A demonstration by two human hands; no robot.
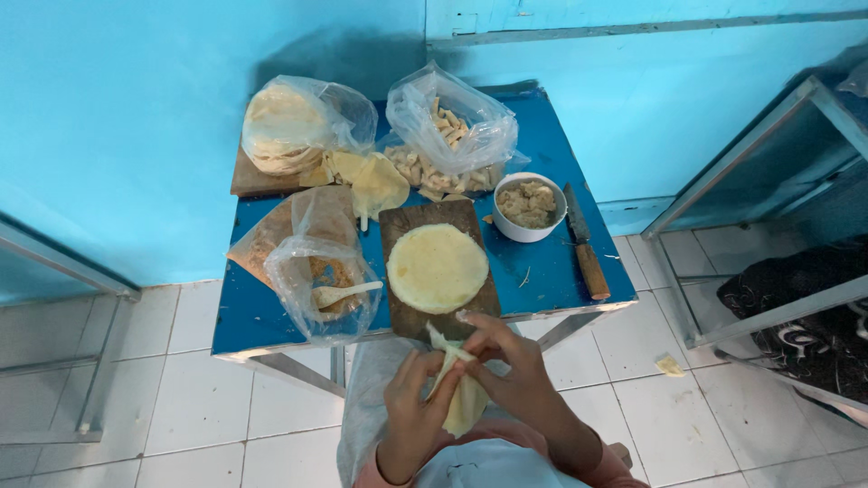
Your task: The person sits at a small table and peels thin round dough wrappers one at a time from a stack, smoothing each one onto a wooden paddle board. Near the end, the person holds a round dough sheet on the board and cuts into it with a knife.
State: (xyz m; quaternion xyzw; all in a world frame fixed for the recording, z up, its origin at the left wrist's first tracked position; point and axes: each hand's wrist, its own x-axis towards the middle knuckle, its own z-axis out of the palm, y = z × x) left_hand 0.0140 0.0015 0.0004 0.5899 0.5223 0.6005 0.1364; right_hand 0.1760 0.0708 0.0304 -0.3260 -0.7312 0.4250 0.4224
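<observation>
Head view, looking down. Left hand (411, 411) and right hand (506, 361) are both closed on one pale, thin, folded dough sheet (463, 398), held in front of the body, just below the near edge of the small blue metal-legged worktop (542, 271). Fingers of both hands pinch the upper fold; the sheet hangs in a cone-like shape. Whether it holds any filling cannot be told.

On the worktop, nearest the hands: a dark rectangular wooden board (402, 312) carrying a round stack of pale flat dough sheets (438, 267), lying flat and untouched. Right of the board, a white round bowl of lumpy beige filling (529, 206), fairly full. Beside the bowl, a knife with a wooden handle (586, 244), blade pointing away.

Left of the board: a clear plastic bag with brownish contents (312, 258), and a pale spoon (344, 293) resting in its mouth. At the back: a clear bag of round flat sheets (294, 122) on a second board, loose folded sheets (375, 181) next to it, and a clear bag of small pale folded pieces (448, 136).

Judgement on progress: one sheet is mid-fold. The bag of pieces suggests many are already made; the stack, the full bag of sheets and the bowl suggest plenty remains.
</observation>
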